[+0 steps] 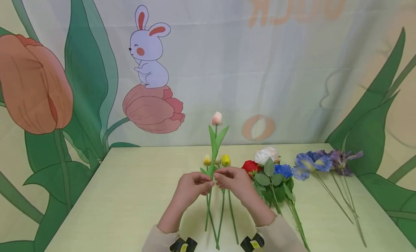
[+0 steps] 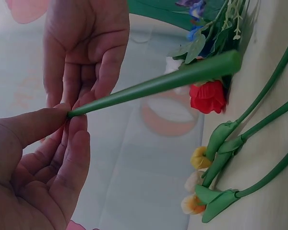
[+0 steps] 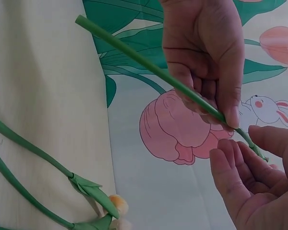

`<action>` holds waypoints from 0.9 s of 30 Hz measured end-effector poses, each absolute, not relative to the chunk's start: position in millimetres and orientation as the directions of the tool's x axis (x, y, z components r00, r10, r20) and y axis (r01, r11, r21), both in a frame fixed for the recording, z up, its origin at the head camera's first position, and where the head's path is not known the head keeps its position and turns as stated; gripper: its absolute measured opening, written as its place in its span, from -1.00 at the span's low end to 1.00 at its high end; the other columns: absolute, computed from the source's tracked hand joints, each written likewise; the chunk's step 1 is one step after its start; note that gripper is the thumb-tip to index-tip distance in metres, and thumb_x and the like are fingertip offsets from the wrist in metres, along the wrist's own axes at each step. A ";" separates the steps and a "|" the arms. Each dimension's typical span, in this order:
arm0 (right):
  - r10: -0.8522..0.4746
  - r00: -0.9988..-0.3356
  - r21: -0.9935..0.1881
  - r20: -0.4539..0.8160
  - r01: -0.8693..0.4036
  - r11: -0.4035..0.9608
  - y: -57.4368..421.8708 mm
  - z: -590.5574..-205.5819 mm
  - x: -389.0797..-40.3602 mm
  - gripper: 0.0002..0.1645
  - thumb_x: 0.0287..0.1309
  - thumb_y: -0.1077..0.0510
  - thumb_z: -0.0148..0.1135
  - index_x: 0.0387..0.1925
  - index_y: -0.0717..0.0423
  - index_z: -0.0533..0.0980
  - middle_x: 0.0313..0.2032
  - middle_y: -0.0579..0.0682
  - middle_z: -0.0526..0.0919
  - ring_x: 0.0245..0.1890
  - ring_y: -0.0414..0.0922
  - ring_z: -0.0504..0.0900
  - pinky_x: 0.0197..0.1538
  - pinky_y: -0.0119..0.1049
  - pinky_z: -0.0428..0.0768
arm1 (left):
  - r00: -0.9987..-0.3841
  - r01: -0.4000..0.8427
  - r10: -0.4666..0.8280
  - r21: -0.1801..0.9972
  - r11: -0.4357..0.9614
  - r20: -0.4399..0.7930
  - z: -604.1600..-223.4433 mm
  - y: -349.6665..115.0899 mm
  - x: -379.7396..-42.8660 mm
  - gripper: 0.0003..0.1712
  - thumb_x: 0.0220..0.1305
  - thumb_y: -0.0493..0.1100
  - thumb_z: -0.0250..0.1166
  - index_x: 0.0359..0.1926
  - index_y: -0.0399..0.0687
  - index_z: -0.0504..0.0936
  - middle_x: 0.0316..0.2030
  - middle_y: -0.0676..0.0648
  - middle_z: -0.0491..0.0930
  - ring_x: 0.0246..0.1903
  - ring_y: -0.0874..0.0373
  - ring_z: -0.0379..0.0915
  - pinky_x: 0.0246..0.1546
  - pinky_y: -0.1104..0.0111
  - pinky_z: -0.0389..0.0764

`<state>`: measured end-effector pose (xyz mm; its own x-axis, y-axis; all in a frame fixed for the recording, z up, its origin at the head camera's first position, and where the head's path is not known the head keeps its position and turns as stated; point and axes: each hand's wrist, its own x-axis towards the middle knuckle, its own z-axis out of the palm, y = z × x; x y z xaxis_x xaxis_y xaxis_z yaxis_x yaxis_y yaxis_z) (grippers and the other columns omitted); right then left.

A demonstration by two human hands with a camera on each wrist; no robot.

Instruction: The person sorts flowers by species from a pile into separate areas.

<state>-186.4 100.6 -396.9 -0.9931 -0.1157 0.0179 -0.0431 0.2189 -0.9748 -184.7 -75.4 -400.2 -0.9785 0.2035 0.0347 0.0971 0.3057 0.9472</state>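
Observation:
A pale pink artificial tulip (image 1: pixel 216 118) stands upright above the table, its green leaves spread below the bloom. My left hand (image 1: pixel 191 187) pinches its stem between thumb and fingertips; the stem's lower end (image 2: pixel 182 76) points toward the left wrist camera. Close beside the stem, my right hand (image 1: pixel 238 183) has its thumb and fingers loosely bent and parted around the leaf base, as the right wrist view shows; no firm grip is visible. Behind the hands lie a yellow tulip (image 1: pixel 226 160), a yellow-orange tulip (image 1: pixel 207 159) and a pale tulip (image 1: pixel 218 160), partly hidden.
Right of the hands lie a red rose (image 1: pixel 251 166), a white rose (image 1: pixel 265 156) and a blue flower (image 1: pixel 283 170) with leafy stems. Purple-blue irises (image 1: pixel 313 162) lie farther right on the pale table (image 1: pixel 107 194). A printed curtain (image 1: pixel 208 64) hangs behind.

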 end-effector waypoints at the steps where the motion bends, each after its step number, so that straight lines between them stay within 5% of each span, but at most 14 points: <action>1: -0.121 -0.992 -0.974 0.021 -0.047 0.221 99.7 -397.4 -187.0 -0.63 0.35 0.19 0.29 0.02 0.43 0.63 -0.12 0.33 0.75 -0.31 -0.21 0.72 -0.10 -0.20 0.80 | -0.978 0.096 0.207 0.948 0.302 0.033 -400.5 -74.7 -184.6 -0.83 0.29 -0.30 0.38 -0.20 -0.39 0.73 -0.36 -0.30 0.77 -0.47 0.11 0.68 -0.35 0.28 0.76; 15: -0.105 -0.994 -0.979 0.008 -0.029 0.204 94.0 -403.8 -195.2 -0.74 0.34 0.25 0.27 -0.07 0.40 0.64 -0.15 0.29 0.75 -0.36 -0.25 0.71 -0.13 -0.24 0.80 | -0.974 0.089 0.226 0.944 0.319 0.016 -406.4 -77.5 -186.5 -0.76 0.30 -0.23 0.40 -0.13 -0.36 0.72 -0.30 -0.28 0.78 -0.38 0.09 0.71 -0.32 0.30 0.76; 27: -0.074 -0.994 -0.973 -0.084 0.066 0.221 100.8 -422.5 -195.4 -0.77 0.35 0.30 0.24 -0.09 0.45 0.62 -0.28 0.29 0.74 -0.48 -0.25 0.65 -0.24 -0.27 0.79 | -0.989 0.033 0.148 0.918 0.396 -0.029 -409.6 -123.4 -189.0 -0.69 0.38 -0.19 0.32 0.01 -0.34 0.71 -0.20 -0.27 0.78 -0.35 0.10 0.72 -0.28 0.27 0.77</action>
<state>-195.4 100.8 -422.5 -0.9937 -0.0739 -0.0839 0.0657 0.2213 -0.9730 -189.0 -123.4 -409.6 -0.9885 0.1484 -0.0286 0.0329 0.3962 0.9176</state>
